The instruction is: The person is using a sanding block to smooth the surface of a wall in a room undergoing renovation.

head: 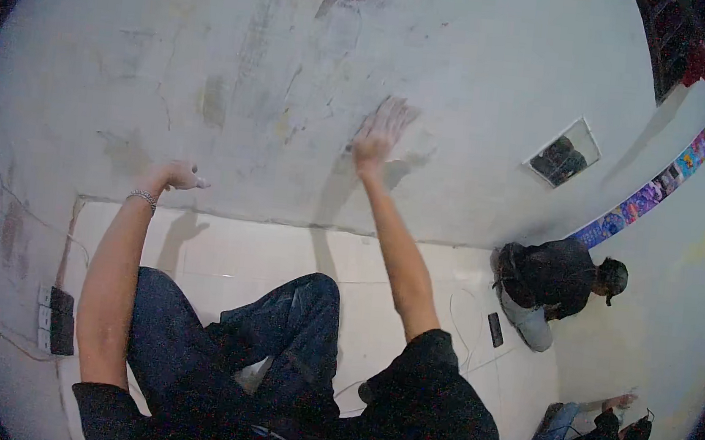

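My right hand (385,135) lies flat against the scuffed white wall (489,61), its fingers stretched out and coated in whitish dust. A small dark edge shows beside the palm; whether a thin sheet lies under the hand, I cannot tell. Lower on the left, my left hand (181,176) hovers near the wall above the floor line, with loosely bent fingers, dusty pale tips and nothing visible in it. A chain bracelet (143,197) circles that wrist. Grey patches (213,101) and scrape marks cover the wall between and above the hands.
My bent legs (278,334) rest on the pale tiled floor (377,362). Power sockets (45,319) and a cable are at left. A phone-like black object (494,330), a framed mirror (564,152) and two people (554,277) in dark caps are at right.
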{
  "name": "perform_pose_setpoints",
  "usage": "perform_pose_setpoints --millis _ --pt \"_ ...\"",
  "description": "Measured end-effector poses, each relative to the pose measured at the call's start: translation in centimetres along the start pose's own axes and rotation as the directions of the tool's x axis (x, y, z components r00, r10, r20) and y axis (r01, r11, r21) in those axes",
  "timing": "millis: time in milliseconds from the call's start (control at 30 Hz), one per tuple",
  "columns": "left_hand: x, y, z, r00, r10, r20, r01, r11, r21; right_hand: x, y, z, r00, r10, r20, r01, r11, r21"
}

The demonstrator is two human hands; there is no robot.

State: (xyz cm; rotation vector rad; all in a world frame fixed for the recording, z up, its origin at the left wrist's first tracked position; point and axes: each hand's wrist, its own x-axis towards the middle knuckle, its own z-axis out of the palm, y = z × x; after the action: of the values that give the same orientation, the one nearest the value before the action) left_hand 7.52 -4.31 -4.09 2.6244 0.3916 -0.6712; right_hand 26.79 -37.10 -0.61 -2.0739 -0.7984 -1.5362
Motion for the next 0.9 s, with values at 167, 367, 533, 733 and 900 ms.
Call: perform_pose_setpoints --millis 167,367,533,733,900 --pt "0.8 -1.4 1.7 0.995 0.077 -0.069 -0.075 0.996 0.038 1.3 -2.3 -0.7 0.998 0.034 -0.045 -0.030 0.997 0.073" --pt "0.2 -2.1 1.4 0.990 0.098 -0.106 -0.096 0.995 0.016 15.2 -1.9 -4.4 0.967 -0.093 -0.239 0.124 0.985 0.118" --pt "0.3 -1.5 1.1 0.995 0.051 -0.088 -0.050 0.999 0.010 12.6 0.4 -3.3 0.958 -0.179 -0.223 0.171 0.984 -0.053" --pt "0.5 -1.8 1.4 0.996 0.040 -0.081 -0.039 0.999 0.013 -3.3 -4.3 0.4 0.997 -0.021 0.075 0.026 0.998 -0.059" --pt "-0.1 -1.3 1.1 0.993 0.092 -0.073 -0.089 0.995 0.040 -8.5 -8.5 1.1 0.935 0.227 0.271 -0.259 0.962 0.090"
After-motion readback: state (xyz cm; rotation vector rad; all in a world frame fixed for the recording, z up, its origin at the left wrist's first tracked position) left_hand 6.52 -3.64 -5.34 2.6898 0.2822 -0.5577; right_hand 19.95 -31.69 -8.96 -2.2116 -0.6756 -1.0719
